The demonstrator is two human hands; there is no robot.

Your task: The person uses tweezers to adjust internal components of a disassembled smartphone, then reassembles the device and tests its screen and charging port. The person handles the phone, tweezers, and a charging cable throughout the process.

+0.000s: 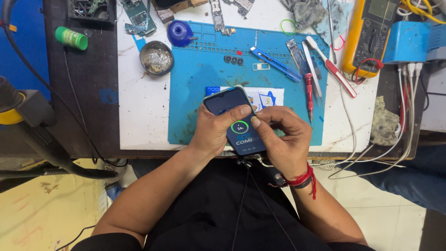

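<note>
A smartphone [225, 103] with a lit dark screen showing a green ring is held over the near edge of a blue work mat [204, 79]. My left hand [216, 130] grips its left side, thumb lying across the screen. My right hand [283, 139] grips the right side, thumb tip pressed on the glass near the ring. A dark cable [241, 195] hangs from the phone's lower end toward my lap. A red thread band circles my right wrist.
On the mat lie a blue utility knife [274, 62], a red screwdriver [309, 90], tweezers and small black rings. A metal dish [157, 58], blue dome, circuit boards, yellow multimeter [369, 32], green bottle [71, 38] and white cables [404, 116] surround it.
</note>
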